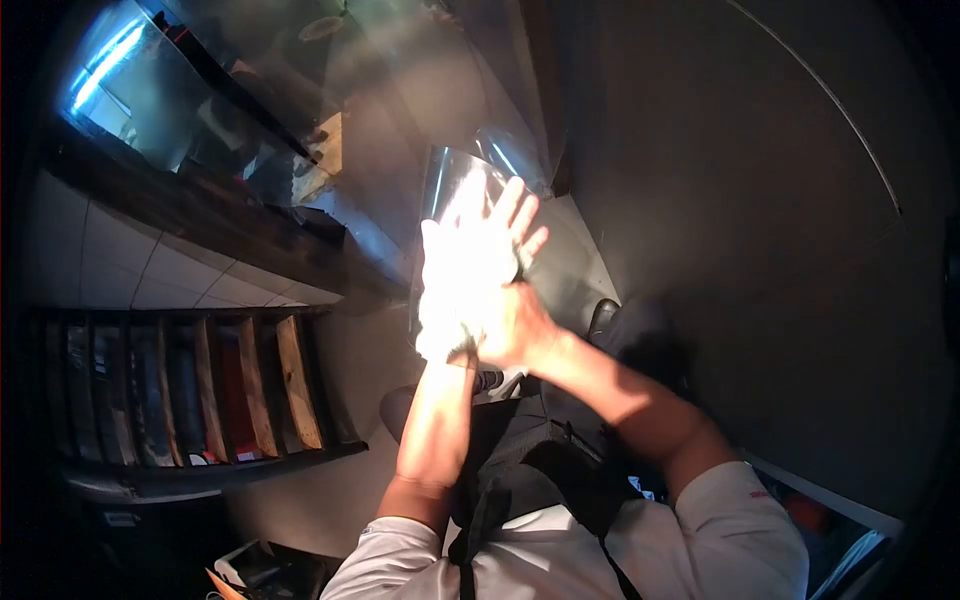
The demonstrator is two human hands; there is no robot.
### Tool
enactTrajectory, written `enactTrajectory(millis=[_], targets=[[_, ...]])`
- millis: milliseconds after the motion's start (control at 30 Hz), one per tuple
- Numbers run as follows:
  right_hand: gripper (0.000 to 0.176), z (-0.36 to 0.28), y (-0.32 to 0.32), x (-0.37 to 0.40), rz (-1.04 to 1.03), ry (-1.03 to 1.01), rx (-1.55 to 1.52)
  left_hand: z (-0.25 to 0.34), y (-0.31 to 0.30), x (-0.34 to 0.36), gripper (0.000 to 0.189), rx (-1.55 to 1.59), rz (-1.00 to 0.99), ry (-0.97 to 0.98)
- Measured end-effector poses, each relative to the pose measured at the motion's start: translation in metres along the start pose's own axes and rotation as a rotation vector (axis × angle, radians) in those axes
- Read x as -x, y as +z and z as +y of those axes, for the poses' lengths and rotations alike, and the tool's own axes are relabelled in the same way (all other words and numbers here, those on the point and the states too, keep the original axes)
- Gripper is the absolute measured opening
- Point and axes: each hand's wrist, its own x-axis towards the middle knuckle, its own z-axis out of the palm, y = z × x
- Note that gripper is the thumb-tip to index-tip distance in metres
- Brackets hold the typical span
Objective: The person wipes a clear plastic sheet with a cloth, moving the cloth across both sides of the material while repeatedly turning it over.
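Observation:
My left hand [470, 265] is raised in front of me, its fingers spread. A white glove [445, 325] covers its palm and wrist, washed out by strong light, while some fingertips look bare. My right hand [515, 325] is closed at the lower right edge of the glove, near the left wrist; its fingertips are partly hidden. A clear, curved sheet [440, 180] shows behind and above the left hand. Whether the left hand touches the sheet cannot be made out.
At the left stands a dark rack with wooden slats [255, 390]. A reflective panel or window [120, 90] with a bright light is at the upper left. A large dark surface [780, 250] fills the right. A dark shoe [603, 317] shows beyond my right forearm.

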Motion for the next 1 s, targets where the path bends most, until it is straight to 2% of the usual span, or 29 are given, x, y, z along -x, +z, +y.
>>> enactTrajectory(millis=[33,100,167,233,267,300,367,400,467,533,567,600,700,733,800,867,933,1000], targets=[[0.072,0.012,-0.010,-0.011,0.042,0.011,0.086,-0.005,-0.002,0.005,0.075,-0.093,0.087,0.023],[0.074,0.007,-0.019,-0.022,0.163,0.032,0.018,-0.019,-0.006,0.011,0.072,-0.281,0.257,0.079],[0.076,0.000,-0.019,-0.033,0.272,0.052,-0.053,-0.018,-0.005,0.012,0.073,-0.005,0.118,0.021],[0.071,-0.006,0.002,-0.020,0.316,0.008,0.028,-0.018,-0.041,0.009,0.076,0.235,-0.140,0.107],[0.068,-0.011,0.015,0.002,0.261,-0.036,-0.042,-0.002,0.001,0.005,0.081,0.239,0.045,0.003],[0.065,-0.012,0.022,0.012,0.209,-0.084,-0.113,0.004,-0.012,0.003,0.083,0.184,0.032,-0.016],[0.063,0.002,0.014,0.027,0.027,-0.067,-0.006,0.000,-0.017,0.009,0.077,0.066,0.172,0.028],[0.064,0.014,0.009,0.021,0.036,0.007,0.128,-0.003,-0.013,0.020,0.076,-0.066,0.205,0.046],[0.067,0.032,-0.014,-0.004,0.099,0.176,0.085,-0.009,-0.003,0.025,0.074,-0.325,0.215,0.102],[0.040,0.067,-0.022,-0.025,0.438,0.060,0.186,-0.017,-0.020,0.030,0.073,-0.068,0.063,-0.014],[0.029,0.062,-0.026,-0.029,0.438,0.110,0.150,-0.016,-0.014,0.027,0.073,0.056,-0.010,-0.067],[0.020,0.059,-0.030,-0.033,0.438,0.161,0.114,-0.013,0.000,0.028,0.067,-0.098,0.041,-0.035],[0.015,0.044,-0.032,-0.026,0.589,0.193,0.153,-0.009,-0.020,0.032,0.062,-0.167,0.271,-0.110],[0.016,0.059,-0.028,-0.018,0.625,0.200,0.143,-0.013,-0.040,0.035,0.051,-0.007,0.060,-0.092],[0.015,0.064,-0.039,-0.010,0.658,0.264,0.162,-0.007,-0.040,0.039,0.052,-0.303,0.181,0.038],[0.017,0.071,-0.051,-0.006,0.638,0.415,0.083,0.003,-0.022,0.039,0.067,0.353,0.239,0.137],[0.017,0.085,-0.056,0.002,0.543,0.553,0.110,0.007,-0.007,0.036,0.072,0.329,0.166,0.101],[0.017,0.091,-0.066,-0.006,0.744,0.359,-0.060,0.007,-0.003,0.031,0.083,0.362,0.125,0.058]])
